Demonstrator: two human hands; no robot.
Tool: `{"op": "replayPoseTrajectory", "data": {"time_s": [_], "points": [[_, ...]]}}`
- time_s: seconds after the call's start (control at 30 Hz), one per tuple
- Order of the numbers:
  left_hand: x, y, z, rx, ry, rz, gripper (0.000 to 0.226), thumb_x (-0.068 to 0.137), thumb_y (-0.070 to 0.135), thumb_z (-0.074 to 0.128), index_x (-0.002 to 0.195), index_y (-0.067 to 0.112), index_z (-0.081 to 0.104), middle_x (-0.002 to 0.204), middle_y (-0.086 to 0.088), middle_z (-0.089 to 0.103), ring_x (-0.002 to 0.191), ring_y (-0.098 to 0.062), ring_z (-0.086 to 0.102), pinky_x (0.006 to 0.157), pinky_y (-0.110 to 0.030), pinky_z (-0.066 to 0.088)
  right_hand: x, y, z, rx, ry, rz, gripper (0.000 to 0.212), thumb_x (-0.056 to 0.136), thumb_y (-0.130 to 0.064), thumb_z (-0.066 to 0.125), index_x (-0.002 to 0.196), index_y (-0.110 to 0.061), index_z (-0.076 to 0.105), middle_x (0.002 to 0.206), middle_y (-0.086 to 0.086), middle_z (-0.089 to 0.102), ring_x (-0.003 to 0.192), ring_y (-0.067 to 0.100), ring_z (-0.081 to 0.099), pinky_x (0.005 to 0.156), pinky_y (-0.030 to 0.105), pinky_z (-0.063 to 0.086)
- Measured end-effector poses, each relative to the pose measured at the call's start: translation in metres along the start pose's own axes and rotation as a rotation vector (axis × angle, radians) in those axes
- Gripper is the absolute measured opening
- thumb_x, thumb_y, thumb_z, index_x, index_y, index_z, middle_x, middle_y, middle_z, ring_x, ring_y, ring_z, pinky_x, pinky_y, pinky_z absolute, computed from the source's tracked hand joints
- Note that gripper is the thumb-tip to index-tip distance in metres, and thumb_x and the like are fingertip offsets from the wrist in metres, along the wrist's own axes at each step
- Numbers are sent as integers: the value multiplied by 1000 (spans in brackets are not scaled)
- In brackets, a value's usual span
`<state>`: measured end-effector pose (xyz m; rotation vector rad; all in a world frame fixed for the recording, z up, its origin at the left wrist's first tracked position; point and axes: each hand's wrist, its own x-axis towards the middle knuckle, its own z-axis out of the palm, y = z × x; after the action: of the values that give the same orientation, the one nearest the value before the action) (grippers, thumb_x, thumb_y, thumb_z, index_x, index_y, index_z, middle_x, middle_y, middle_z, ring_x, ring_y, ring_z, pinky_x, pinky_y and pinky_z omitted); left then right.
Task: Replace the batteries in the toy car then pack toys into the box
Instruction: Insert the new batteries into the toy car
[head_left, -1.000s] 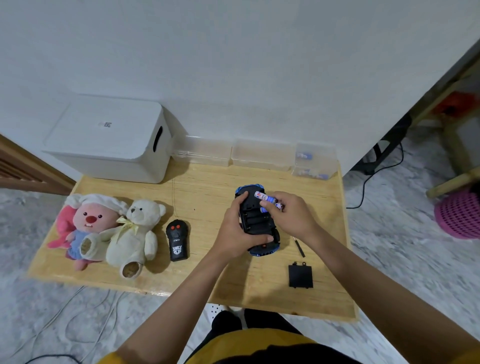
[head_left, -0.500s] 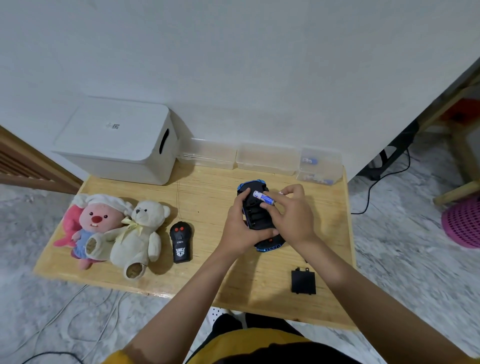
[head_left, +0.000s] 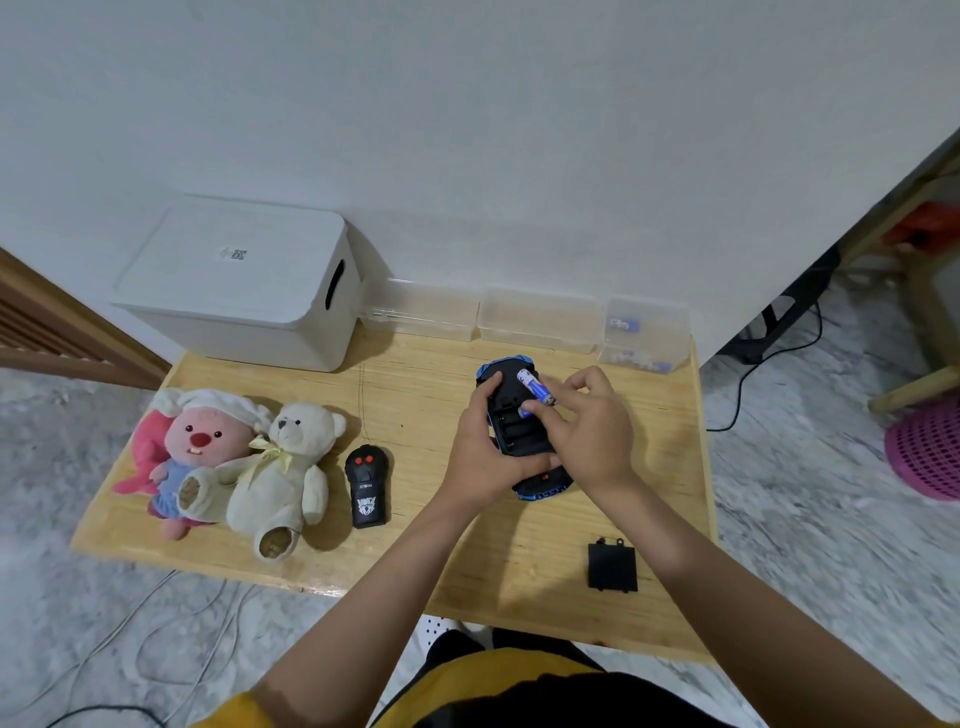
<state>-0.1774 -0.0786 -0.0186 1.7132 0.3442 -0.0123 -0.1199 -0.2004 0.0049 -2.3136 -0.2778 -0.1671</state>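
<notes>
We look down on a low rectangular table of pale, fine-grained wood (head_left: 415, 395) standing on a mottled grey stone floor against a plain white wall. At its ten o'clock corner sits the largest thing, a smooth white plastic storage box with rounded corners, a shut lid and a slot handle (head_left: 239, 283). Along the twelve o'clock edge runs a row of shallow clear plastic trays (head_left: 537, 319), the one at one o'clock holding a few small blue-and-white batteries. At nine o'clock lie two soft toys, touching: a fuzzy cream teddy bear with a pale yellow ribbon (head_left: 283, 462) and, to its left, a pink plush animal in a white cap and blue dress (head_left: 195, 452).

Near the table's centre, toward one o'clock, the blue and black plastic toy car (head_left: 511, 415) lies upside down, its dark battery bay open. Our left hand (head_left: 480, 457) is wrapped round the car's left flank, thumb on the underside, holding it firm. Our right hand (head_left: 587, 426) comes in from the right side with its fingertips pinched on a blue and white cylindrical battery (head_left: 535, 389), tilted over the far end of the bay; a second battery shows under the thumb, and we cannot tell whether it is seated.

Between bear and car lies a black oblong remote control with two red buttons (head_left: 367, 486). At five o'clock rests the flat black square battery cover (head_left: 612, 566), well apart from the car.
</notes>
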Motion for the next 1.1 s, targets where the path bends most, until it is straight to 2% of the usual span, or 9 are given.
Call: {"op": "replayPoseTrajectory", "data": {"time_s": [0.13, 0.3, 0.4, 0.5, 0.6, 0.73, 0.9, 1.0, 1.1], "points": [[0, -1, -3, 7, 10, -8, 111, 49, 26, 93, 141, 28, 32, 127, 16, 47, 114, 6, 51, 94, -24, 48, 1, 0, 4, 25, 81, -25, 26, 75, -26, 78, 100, -20, 74, 74, -13, 48, 63, 3, 46, 52, 24, 37], [0, 1, -4, 4, 31, -7, 111, 45, 39, 90, 139, 32, 31, 129, 12, 49, 117, -7, 54, 97, -37, 50, -2, -5, 8, 29, 95, -19, 26, 76, -24, 77, 101, -19, 74, 65, -19, 45, 63, 4, 48, 49, 16, 28], [1, 5, -4, 3, 24, -3, 110, 45, 36, 89, 139, 31, 31, 129, 9, 51, 113, -7, 57, 95, -37, 52, -3, -10, 10, 22, 94, -66, 25, 76, -21, 77, 100, -18, 74, 61, -25, 39, 67, 2, 44, 48, 13, 26], [2, 7, -6, 47, 3, 42, 108, 48, 32, 91, 140, 31, 33, 131, 7, 51, 117, -7, 55, 97, -36, 50, 0, -11, 10, 6, 93, -89, 24, 76, -24, 77, 100, -20, 74, 65, -18, 50, 59, 3, 47, 48, 18, 34], [2, 10, -8, 23, 0, 44, 105, 52, 18, 92, 139, 27, 34, 128, 9, 54, 113, -4, 57, 94, -27, 51, 3, -9, 12, -39, 93, -150, 25, 75, -23, 77, 100, -21, 74, 69, -6, 60, 59, 13, 56, 47, 23, 41], [1, 13, -8, -16, -4, 42, 100, 55, 5, 89, 137, 25, 36, 118, 12, 58, 101, -1, 63, 81, -15, 50, 5, -4, 16, -143, 115, -260, 25, 74, -18, 75, 99, -22, 75, 63, -3, 60, 58, 17, 56, 43, 23, 41], [0, 11, -13, 3, -31, 32, 96, 53, 12, 91, 131, 32, 38, 110, 9, 64, 96, -6, 67, 76, -17, 51, 7, -1, 19, -198, 104, -409, 22, 76, -18, 71, 97, -20, 75, 56, -3, 52, 54, 19, 52, 41, 20, 36], [1, 10, -14, -5, -38, 30, 98, 53, 13, 92, 133, 30, 37, 109, 6, 66, 96, -7, 67, 78, -20, 53, 9, -4, 19, -178, 78, -383, 23, 75, -15, 72, 97, -20, 75, 58, -2, 51, 52, 19, 51, 41, 21, 35], [5, 9, -16, 17, -41, 44, 104, 51, 19, 94, 136, 33, 35, 121, 9, 60, 108, -7, 62, 90, -24, 51, 14, -5, 16, -73, -21, -254, 28, 77, -26, 75, 104, -21, 73, 69, -4, 56, 56, 12, 50, 46, 24, 39]]}}
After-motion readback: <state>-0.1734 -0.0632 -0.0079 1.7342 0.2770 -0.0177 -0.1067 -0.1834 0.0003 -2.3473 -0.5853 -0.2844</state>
